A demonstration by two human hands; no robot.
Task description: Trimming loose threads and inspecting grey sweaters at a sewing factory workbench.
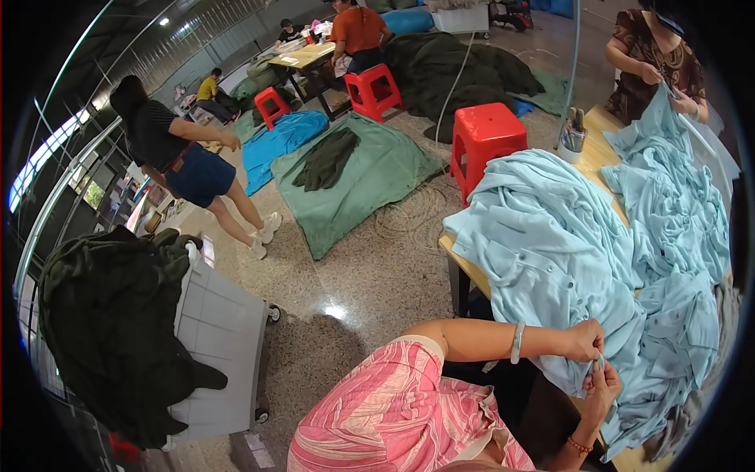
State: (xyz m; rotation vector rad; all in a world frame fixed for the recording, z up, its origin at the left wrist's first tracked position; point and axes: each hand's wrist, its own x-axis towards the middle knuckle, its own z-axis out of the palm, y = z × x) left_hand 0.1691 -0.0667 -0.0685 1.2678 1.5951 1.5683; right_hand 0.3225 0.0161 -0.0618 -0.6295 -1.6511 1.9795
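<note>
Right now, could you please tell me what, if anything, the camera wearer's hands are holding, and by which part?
The left hand and right hand pinch a small bit of light-blue cloth between their fingertips; which part cannot be told.

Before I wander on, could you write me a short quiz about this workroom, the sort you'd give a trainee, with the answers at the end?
1. What are the left hand and the right hand pinching?

2. True or false: dark green cloth is heaped over the grey wheeled bin.

3. Multiple choice: which wrist of the person in the pink striped top wears the pale bangle?
a) the left
b) the right
c) both

Key:
1. Light-blue cloth.
2. True.
3. a
</note>
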